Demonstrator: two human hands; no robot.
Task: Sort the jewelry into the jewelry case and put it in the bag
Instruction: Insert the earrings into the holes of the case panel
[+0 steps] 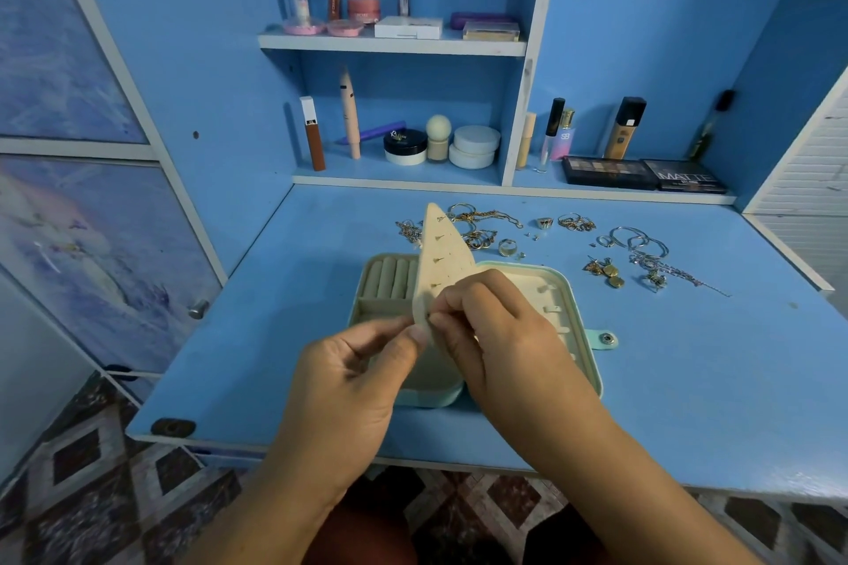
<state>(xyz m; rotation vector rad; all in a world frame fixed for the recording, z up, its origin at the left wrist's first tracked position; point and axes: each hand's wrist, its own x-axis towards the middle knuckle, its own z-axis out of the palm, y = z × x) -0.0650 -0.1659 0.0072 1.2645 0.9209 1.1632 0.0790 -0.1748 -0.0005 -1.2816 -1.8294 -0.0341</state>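
Observation:
A mint-green jewelry case (578, 289) lies open on the blue desk, cream inside, with ring rolls at its left. Its cream earring panel (441, 257) stands up on edge, with a few studs through its holes. My left hand (353, 376) pinches the panel's lower edge from the left. My right hand (495, 330) pinches something tiny at that same edge from the right; I cannot make out what it is. Loose gold jewelry (477, 227) lies behind the case, with rings, chains and silver hoops (638, 243) to the right. No bag is in view.
The blue desk (688, 381) is a fold-down flap with a front edge near my body. Shelves behind hold cosmetics: bottles (620, 128), jars (475, 147) and eyeshadow palettes (642, 174). A snap tab (606, 339) sticks out from the case's right side.

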